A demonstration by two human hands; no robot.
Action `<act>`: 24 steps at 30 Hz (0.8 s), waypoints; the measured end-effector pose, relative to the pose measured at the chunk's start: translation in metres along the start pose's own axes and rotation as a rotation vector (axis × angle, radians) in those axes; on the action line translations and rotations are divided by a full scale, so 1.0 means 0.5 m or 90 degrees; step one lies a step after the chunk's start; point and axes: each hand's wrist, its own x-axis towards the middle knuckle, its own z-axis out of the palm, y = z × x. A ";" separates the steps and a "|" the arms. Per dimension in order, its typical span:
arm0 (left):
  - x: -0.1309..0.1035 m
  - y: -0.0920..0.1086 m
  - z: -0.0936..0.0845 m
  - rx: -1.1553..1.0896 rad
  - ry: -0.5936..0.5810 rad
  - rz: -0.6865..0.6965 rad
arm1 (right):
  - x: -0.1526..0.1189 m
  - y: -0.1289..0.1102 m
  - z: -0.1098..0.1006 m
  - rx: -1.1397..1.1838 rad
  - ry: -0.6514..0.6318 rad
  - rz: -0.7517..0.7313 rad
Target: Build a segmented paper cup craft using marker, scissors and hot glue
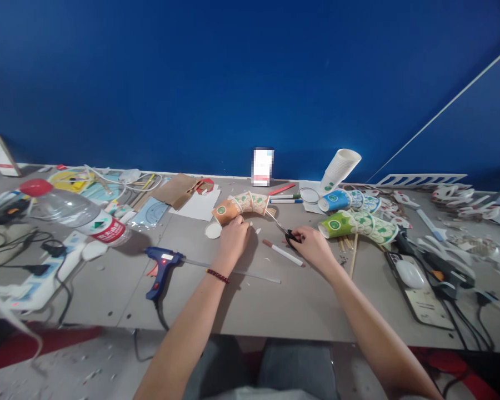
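A curved chain of joined orange paper cups point(246, 203) lies on the table in front of me. My left hand point(234, 236) is closed at its near side, fingertips pressed against the cup wall. In my right hand point(312, 247) are scissors point(290, 239) with black handles; their thin metal blades point left toward the chain's right end. Whether the blades touch the cup, I cannot tell. A white marker point(283, 253) with a brownish cap lies between my hands. Just left of my left fingers is a small white paper disc point(213, 230).
A blue hot glue gun point(163, 266) with its cable lies left of my forearm, near a water bottle point(95, 219) and power strip point(45, 278). Blue cup chain point(350, 200), green cup chain point(358, 226), stacked white cups point(339, 169) and phone point(419, 289) are at right.
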 end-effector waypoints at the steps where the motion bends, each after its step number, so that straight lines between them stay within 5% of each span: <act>1: -0.001 0.001 0.000 -0.008 0.008 -0.001 | 0.000 0.002 0.000 -0.014 -0.006 0.010; 8: -0.002 0.001 0.008 -0.119 0.043 -0.003 | 0.000 0.003 0.001 -0.055 -0.036 0.063; 24: 0.002 -0.003 0.011 -0.050 0.038 0.021 | -0.001 0.004 -0.002 -0.104 -0.060 0.127</act>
